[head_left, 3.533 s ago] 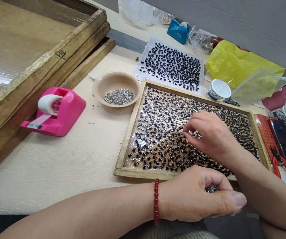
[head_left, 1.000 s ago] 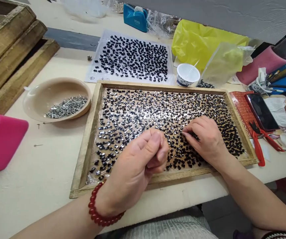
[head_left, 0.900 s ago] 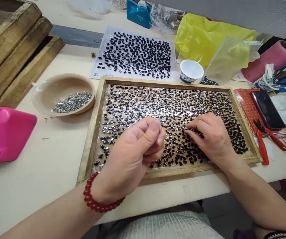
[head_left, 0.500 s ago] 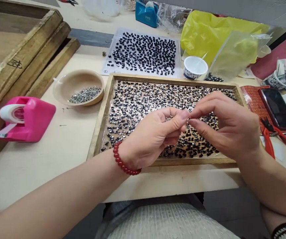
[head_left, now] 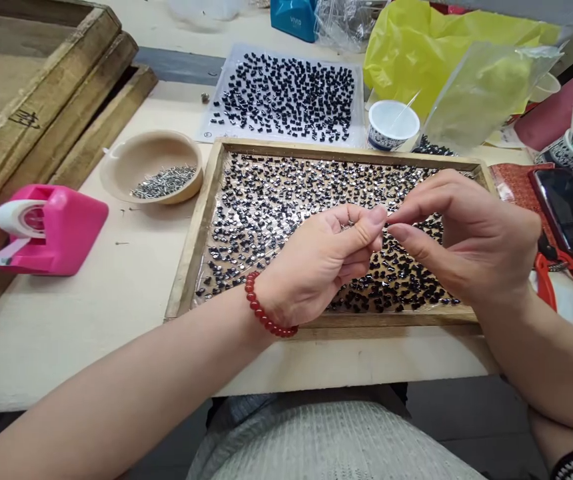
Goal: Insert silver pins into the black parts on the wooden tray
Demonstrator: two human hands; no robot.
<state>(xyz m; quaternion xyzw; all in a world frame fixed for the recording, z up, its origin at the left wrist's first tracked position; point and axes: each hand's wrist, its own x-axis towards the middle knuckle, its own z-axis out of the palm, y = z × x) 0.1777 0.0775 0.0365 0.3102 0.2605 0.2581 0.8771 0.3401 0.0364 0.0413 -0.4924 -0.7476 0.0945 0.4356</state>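
So everything's on a pale tabletop (head_left: 116, 293), and the biggest stuff is the stack of wooden frames (head_left: 56, 87) way over to the left of the fingers. Next down is the wooden tray (head_left: 391, 319), right under them, crammed with loads of little black pieces (head_left: 266, 200). Past the fingers, behind the tray, a flat clear sheet (head_left: 221, 132) carries a second spread of black bits (head_left: 291, 93). The tan bowl (head_left: 136, 157) is well off to the left, with a heap of silvery pins (head_left: 164, 181) in it. Beyond the fingers there's a patterned white cup (head_left: 386, 140) with a thin stick poking out, can't really see what else is inside.

Hands: the left hand (head_left: 316, 250) comes in thumb up over the tray, fingers curled, thumb pressed down on the index finger. The right hand (head_left: 476, 233) faces it, wrist bent, thumb and index only a narrow gap apart. Whether that one's gripping anything, I can't tell.

Smallest of all, a few metal bits (head_left: 346, 225) peek out of the left fingers' curl, and a tiny dark speck (head_left: 387, 225) sits right where the two sets of fingertips nearly meet.
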